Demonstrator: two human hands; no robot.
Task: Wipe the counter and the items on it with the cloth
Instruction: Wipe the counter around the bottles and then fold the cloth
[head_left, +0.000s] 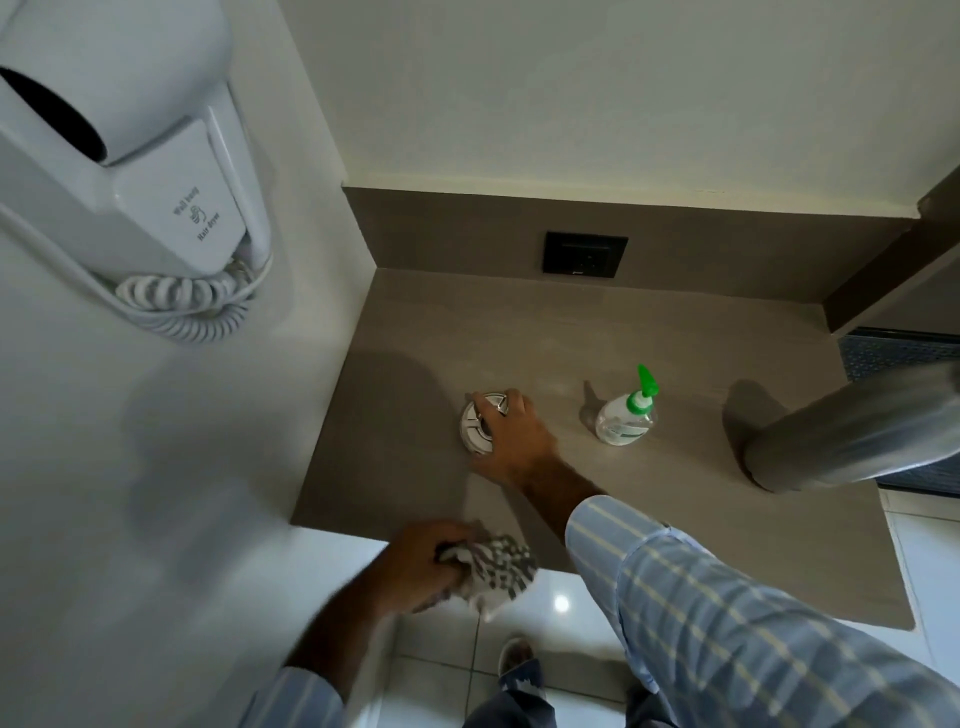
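Gripping a round silver item (480, 423) mid-counter (415, 332) with right hand (511, 441), clenching patterned cloth (498, 569) in left hand (415, 564) at front edge, green-capped bottle (626, 418) standing nearby.

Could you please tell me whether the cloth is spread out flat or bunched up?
Bunched up: the cloth is crumpled in the left hand at the counter's front edge.

The person wears a light blue shirt with pale cream stripes crossing in a check, its right sleeve (727, 618) rolled to mid-forearm, the left sleeve (296, 701) likewise. At 6 o'clock show dark blue trousers (514, 696) and a grey shoe (515, 656).
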